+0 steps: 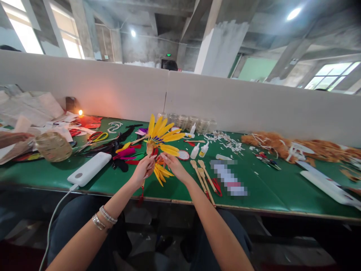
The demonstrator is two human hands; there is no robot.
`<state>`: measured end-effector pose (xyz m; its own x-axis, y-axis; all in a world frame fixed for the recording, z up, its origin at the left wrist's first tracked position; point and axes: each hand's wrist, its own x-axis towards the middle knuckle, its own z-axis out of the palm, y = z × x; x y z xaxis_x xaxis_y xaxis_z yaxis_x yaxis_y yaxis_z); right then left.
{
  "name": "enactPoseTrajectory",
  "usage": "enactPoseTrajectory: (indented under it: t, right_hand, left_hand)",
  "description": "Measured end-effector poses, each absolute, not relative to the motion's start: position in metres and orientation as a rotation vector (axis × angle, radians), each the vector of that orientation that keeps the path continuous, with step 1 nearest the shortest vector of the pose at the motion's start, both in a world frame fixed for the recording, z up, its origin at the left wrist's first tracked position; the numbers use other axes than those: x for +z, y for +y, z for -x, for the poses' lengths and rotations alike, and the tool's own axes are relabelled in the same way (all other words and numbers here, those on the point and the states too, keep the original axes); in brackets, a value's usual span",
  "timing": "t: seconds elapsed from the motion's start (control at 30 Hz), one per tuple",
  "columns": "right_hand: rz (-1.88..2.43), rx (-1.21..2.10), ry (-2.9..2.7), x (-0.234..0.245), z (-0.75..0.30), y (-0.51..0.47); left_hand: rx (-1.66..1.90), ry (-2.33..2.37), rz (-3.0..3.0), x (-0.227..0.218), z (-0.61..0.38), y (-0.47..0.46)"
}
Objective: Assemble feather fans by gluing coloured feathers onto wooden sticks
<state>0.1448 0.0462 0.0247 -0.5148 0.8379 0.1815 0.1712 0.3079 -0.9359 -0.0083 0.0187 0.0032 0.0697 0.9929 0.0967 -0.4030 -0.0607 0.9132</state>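
Observation:
My left hand (144,168) grips the wooden handle of a small fan of yellow feathers (163,136), holding it upright above the green table (118,180); a red tassel hangs below the hand. My right hand (172,162) pinches at the fan's base beside a lower yellow feather. More loose yellow feathers (159,172) lie on the table under my hands.
A white power bank (89,168) with a cable lies left. Coloured feathers, scissors (96,137), glue bottles (199,149), wooden sticks (203,174), jars and brown feathers (304,146) crowd the table. A lit candle (80,112) burns far left. Another person's hand (14,137) rests at left.

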Motion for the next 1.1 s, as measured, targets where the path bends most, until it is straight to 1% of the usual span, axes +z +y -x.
enactPoseTrajectory:
  t: [0.07, 0.2, 0.4, 0.6, 0.77, 0.97, 1.1]
  right_hand:
    - [0.933, 1.223, -1.698, 0.016, -0.133, 0.048]
    - [0.959, 1.063, -1.462, 0.004, -0.121, 0.050]
    - [0.923, 0.896, -1.500, 0.009, -0.129, 0.047]
    - [0.902, 0.874, -1.521, 0.009, -0.132, 0.046]
    - [0.861, 0.787, -1.482, 0.008, -0.129, 0.045]
    - [0.859, 0.783, -1.469, 0.009, -0.129, 0.044]
    - [0.827, 0.916, -1.481, 0.007, -0.131, 0.047]
  left_hand:
    - [1.336, 0.786, -1.027, 0.001, 0.003, 0.016]
    - [1.299, 0.746, -1.071, 0.000, -0.006, 0.009]
    - [1.284, 0.707, -1.061, -0.004, -0.010, 0.008]
    - [1.291, 0.666, -1.058, -0.008, -0.012, 0.008]
    - [1.303, 0.641, -1.057, -0.007, -0.013, 0.006]
    - [1.321, 0.622, -1.050, -0.008, -0.014, 0.005]
    - [1.341, 0.629, -1.049, -0.009, -0.014, 0.006]
